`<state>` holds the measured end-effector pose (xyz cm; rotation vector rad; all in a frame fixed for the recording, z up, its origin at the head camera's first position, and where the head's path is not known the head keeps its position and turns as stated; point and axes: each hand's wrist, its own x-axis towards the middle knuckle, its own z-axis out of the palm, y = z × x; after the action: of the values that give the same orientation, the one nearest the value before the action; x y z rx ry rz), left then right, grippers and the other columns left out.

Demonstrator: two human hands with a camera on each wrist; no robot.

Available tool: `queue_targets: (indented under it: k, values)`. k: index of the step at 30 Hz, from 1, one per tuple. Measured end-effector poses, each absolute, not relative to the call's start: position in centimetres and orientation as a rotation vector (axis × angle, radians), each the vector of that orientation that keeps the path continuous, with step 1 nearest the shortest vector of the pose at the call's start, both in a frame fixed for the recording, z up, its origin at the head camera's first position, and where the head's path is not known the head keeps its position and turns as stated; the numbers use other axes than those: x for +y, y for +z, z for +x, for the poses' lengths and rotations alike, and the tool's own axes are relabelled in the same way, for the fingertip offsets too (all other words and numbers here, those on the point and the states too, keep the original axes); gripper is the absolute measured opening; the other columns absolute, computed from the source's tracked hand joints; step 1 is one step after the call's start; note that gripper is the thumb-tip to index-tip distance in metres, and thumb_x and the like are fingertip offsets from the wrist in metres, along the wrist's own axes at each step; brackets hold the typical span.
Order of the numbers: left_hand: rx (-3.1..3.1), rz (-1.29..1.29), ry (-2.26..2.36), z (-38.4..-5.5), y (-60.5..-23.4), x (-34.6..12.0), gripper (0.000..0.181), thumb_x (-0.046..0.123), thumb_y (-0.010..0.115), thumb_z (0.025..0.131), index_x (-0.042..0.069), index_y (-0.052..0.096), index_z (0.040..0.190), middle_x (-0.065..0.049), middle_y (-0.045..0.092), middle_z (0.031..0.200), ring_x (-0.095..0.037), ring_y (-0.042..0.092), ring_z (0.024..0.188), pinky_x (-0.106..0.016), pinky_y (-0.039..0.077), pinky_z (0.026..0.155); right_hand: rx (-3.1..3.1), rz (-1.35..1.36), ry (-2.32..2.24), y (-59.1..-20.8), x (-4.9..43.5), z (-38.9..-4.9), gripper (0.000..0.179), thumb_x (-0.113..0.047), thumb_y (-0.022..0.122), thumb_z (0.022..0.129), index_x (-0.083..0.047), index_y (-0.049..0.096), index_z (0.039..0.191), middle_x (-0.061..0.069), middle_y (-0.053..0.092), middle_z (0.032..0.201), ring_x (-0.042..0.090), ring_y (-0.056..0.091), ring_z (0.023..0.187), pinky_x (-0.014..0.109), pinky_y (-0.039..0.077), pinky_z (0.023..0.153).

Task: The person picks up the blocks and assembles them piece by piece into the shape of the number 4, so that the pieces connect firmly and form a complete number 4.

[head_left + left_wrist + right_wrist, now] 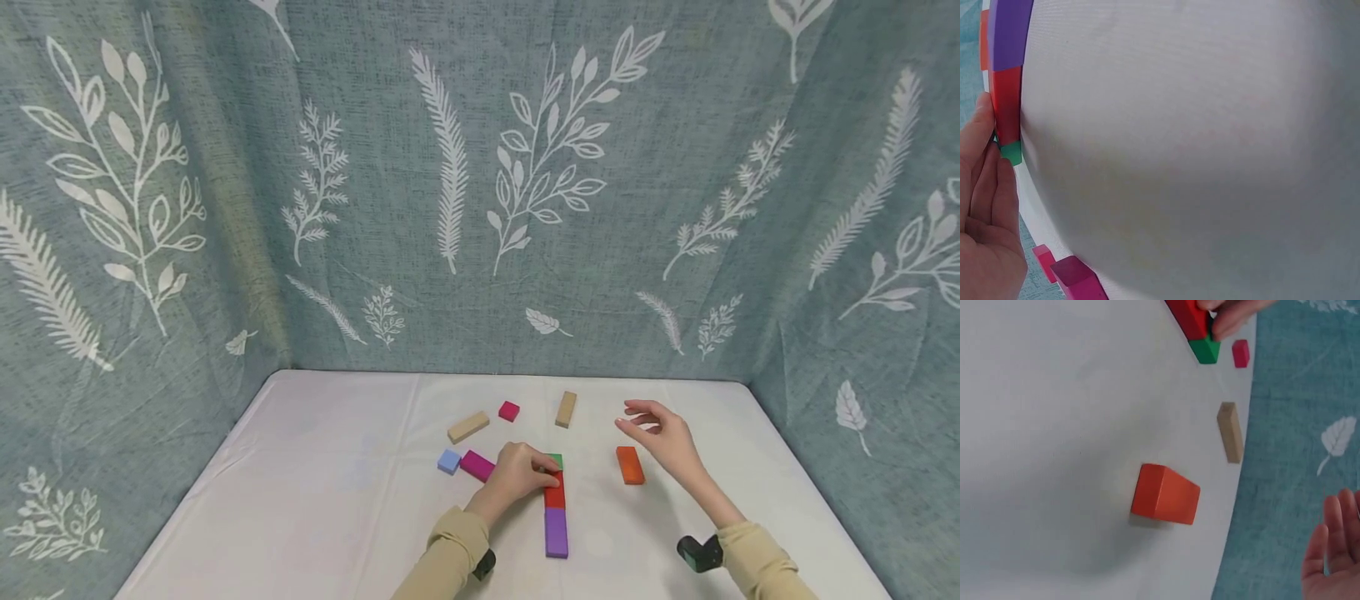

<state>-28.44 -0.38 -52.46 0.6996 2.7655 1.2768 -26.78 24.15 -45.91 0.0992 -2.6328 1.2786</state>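
A purple block, a red block and a small green block lie end to end in a straight row on the table. My left hand reaches in from the left, thumb and fingers pinching the red block near its green end. In the left wrist view the other fingertips lie beside the green block. My right hand hovers beyond an orange block, fingers loosely bent and holding nothing. That orange block lies by itself to the right of the row.
Left of the row are a magenta block, partly behind the left hand, and a light blue cube. Farther back lie two wooden blocks and a pink-red cube. Patterned cloth hangs behind the white table.
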Motion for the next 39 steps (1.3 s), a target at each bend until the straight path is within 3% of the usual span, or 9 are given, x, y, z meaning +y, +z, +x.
queue_targets:
  k: [5,7,12,15,25,39]
  values:
    - [2.771,0.718,1.279,-28.4,-52.4,-0.5,0.015,0.016,0.082,0.072,0.012,0.079,0.086,0.0,0.076,0.085,-0.017,0.069,0.092,-0.024,0.053,0.08,-2.616,-0.034,1.336,-46.1,25.2,-27.1,0.047,-0.036,0.065,0.089,-0.007,0.058,0.126,0.013,0.064,0.118,-0.011,0.051,0.087,0.015,0.046,0.08]
    - [2.769,0.707,1.275,-28.3,-52.4,-0.5,0.015,0.016,0.082,0.072,0.012,0.079,0.086,0.0,0.076,0.086,-0.016,0.069,0.093,-0.024,0.053,0.08,-2.616,-0.069,1.342,-46.3,25.4,-27.1,0.049,-0.037,0.064,0.09,-0.007,0.057,0.127,0.014,0.064,0.12,-0.006,0.053,0.09,0.014,0.046,0.08]
    - [2.761,0.667,1.278,-28.3,-52.3,-0.4,0.014,0.017,0.082,0.072,0.013,0.079,0.086,0.001,0.076,0.086,-0.017,0.069,0.094,-0.024,0.053,0.08,-2.658,-0.134,1.324,-46.9,25.7,-27.0,0.055,-0.04,0.063,0.09,-0.004,0.054,0.13,0.017,0.062,0.122,0.02,0.057,0.104,0.017,0.048,0.079]
    - [2.769,0.66,1.273,-28.4,-52.4,-0.3,0.014,0.018,0.082,0.072,0.014,0.079,0.085,0.001,0.076,0.086,-0.017,0.069,0.094,-0.024,0.053,0.08,-2.697,-0.18,1.318,-47.5,25.7,-26.8,0.056,-0.04,0.064,0.089,-0.003,0.054,0.13,0.018,0.062,0.122,0.027,0.056,0.108,0.019,0.048,0.078]
    - [2.772,0.661,1.27,-28.4,-52.4,-0.3,0.014,0.018,0.083,0.072,0.013,0.079,0.085,0.001,0.076,0.086,-0.017,0.069,0.094,-0.025,0.053,0.081,-2.772,-0.282,1.3,-49.4,25.6,-26.2,0.057,-0.035,0.067,0.087,0.006,0.055,0.124,0.025,0.062,0.116,0.034,0.059,0.102,0.037,0.053,0.08]
    - [2.782,0.667,1.251,-28.5,-52.4,-0.3,0.014,0.017,0.083,0.071,0.013,0.079,0.084,0.001,0.076,0.085,-0.017,0.07,0.092,-0.023,0.053,0.079,-2.814,-0.283,1.241,-51.9,25.1,-26.0,0.049,-0.023,0.072,0.082,0.012,0.058,0.113,0.023,0.065,0.099,0.028,0.062,0.085,0.028,0.052,0.064]
